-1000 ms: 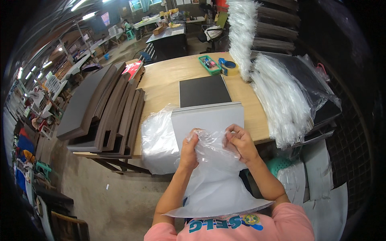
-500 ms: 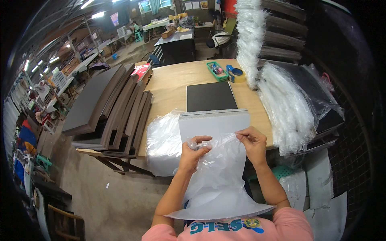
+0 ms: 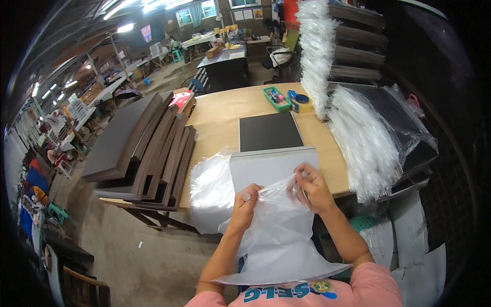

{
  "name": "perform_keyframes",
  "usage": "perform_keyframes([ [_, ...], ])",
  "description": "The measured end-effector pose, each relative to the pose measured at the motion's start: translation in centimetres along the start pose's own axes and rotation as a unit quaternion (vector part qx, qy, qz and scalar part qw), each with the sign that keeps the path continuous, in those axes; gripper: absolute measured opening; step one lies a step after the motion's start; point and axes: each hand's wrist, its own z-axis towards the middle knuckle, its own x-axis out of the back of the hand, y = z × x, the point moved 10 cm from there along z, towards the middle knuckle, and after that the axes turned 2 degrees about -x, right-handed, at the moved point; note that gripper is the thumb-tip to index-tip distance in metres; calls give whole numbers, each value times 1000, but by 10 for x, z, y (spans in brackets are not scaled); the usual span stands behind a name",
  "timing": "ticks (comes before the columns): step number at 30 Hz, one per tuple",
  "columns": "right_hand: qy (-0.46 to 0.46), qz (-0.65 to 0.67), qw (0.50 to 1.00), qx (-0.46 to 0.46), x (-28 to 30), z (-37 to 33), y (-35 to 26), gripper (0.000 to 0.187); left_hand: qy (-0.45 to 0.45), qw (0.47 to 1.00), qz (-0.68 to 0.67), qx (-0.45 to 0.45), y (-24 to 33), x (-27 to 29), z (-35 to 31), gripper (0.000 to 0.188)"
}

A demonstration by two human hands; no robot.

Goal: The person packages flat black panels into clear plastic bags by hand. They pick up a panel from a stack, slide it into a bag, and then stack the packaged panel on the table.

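My left hand (image 3: pixel 246 204) and my right hand (image 3: pixel 311 185) each pinch the upper edge of a clear plastic bag (image 3: pixel 280 229) that hangs down toward my chest. Just beyond the hands, a light grey flat panel (image 3: pixel 268 167) lies at the front edge of the wooden table (image 3: pixel 220 118). Behind it lies a black panel (image 3: pixel 269 131). A loose heap of clear plastic (image 3: pixel 210 192) sits left of the grey panel, drooping over the table edge.
Dark brown boards (image 3: pixel 146 148) lean in stacks on the table's left side. Bundles of clear bags (image 3: pixel 364 140) pile up on the right, more stand tall at the back (image 3: pixel 313 48). A green tray (image 3: pixel 276 98) and a tape roll (image 3: pixel 299 102) sit at the far edge.
Both hands have drawn back from the grey panel toward me with the bag's edge, and the bag's mouth is now stretched between them below the panel.
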Motion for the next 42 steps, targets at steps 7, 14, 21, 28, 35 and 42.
perform_keyframes([
  [7, -234, 76, 969, 10, -5, -43, -5, 24, 27, 940, -56, 336, -54, 15, -49, 65],
  [14, -509, -26, 820, -261, -9, -119, 97, 41, -337, 911, -217, 100, 2, -5, -71, 47],
  [21, -443, 193, 850, -209, 16, -108, 91, 36, -259, 886, -350, 157, -54, 6, -76, 41],
  [28, -352, 298, 876, -145, 42, -81, 55, 42, -162, 948, -275, 10, 16, 6, -46, 43],
  [35, -519, 361, 770, -83, 16, -99, 17, 41, -416, 898, 102, 98, 8, -30, -89, 42],
  [42, -413, 288, 864, -3, 31, -94, -16, 40, -294, 912, 147, 246, -16, -10, -72, 50],
])
